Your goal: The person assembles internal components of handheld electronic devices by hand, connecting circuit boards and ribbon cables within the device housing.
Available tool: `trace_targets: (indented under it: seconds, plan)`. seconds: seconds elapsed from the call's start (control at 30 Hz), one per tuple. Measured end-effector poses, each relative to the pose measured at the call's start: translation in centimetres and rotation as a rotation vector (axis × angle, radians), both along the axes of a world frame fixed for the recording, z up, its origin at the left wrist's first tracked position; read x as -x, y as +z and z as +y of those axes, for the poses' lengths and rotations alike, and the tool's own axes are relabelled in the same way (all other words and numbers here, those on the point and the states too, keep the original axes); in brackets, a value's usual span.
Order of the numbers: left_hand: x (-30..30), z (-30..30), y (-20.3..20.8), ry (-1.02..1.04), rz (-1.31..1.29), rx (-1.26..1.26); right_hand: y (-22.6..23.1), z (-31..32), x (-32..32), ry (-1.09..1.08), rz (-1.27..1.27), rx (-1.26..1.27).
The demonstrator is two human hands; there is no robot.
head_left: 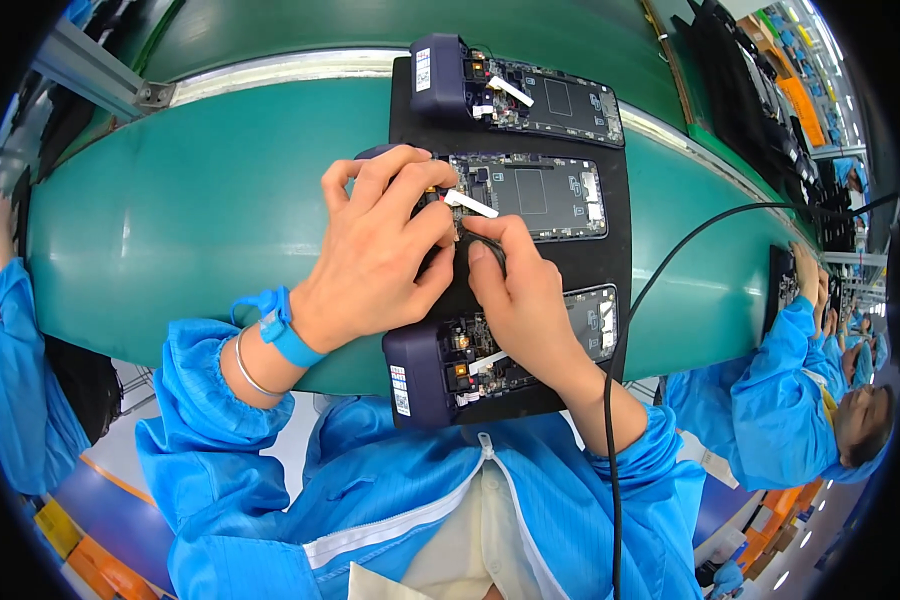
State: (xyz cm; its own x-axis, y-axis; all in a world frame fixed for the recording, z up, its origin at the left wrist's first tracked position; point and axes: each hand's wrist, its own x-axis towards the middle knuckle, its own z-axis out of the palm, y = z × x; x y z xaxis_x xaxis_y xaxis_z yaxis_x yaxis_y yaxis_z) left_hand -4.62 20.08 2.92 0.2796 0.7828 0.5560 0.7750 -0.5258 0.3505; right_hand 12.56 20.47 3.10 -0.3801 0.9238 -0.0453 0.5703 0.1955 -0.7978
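Note:
Three opened handheld electronic devices with thick dark purple ends lie in a column on a black mat (585,264). My left hand (375,235) is bent over the thick end of the middle device (550,200), fingers curled round it and covering most of that end. Close beside it, my right hand (515,275) pinches a small dark slim piece at the device's near edge; its kind is hidden by the fingers. A white strip (475,205) sticks out over the middle circuit board. Beyond lies the far device (570,105). The near device (415,380) is partly under my right hand.
The mat rests on a green work surface (190,220) with a pale metal rail (300,75) behind it. A black cable (660,270) arcs from the right and passes over my right forearm. Co-workers in blue sit at left and right (770,385).

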Motion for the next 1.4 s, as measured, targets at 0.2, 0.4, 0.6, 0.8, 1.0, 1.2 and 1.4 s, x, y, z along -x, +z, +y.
trace_targets:
  seconds: [0.2,0.4,0.6,0.8,1.0,1.2,1.4]
  plan:
    - [0.6,0.4,0.3,-0.055,0.028,0.030,0.5,-0.1,0.5,0.004,-0.142,-0.134]
    - [2.0,-0.1,0.1,0.136,-0.421,0.242,1.8,2.4,-4.9,-0.365,0.347,-0.127]
    - [0.4,-1.9,0.0,0.043,-0.372,0.371,0.6,1.4,-9.0,-0.282,0.456,0.050]
    - [-0.2,-1.9,1.6,-0.026,-0.336,0.391,3.1,-1.0,-10.3,-0.354,0.362,0.230]
    - [1.1,5.5,3.3,-0.047,0.048,-0.047,3.0,2.2,-11.4,-0.387,0.408,0.001]
    - [-0.5,10.6,0.4,-0.173,0.367,-0.180,3.4,4.9,-9.4,-0.318,0.497,-0.008]
    - [-1.0,10.8,-0.4,-0.176,0.321,-0.252,2.3,7.6,-7.7,-0.252,0.465,0.035]
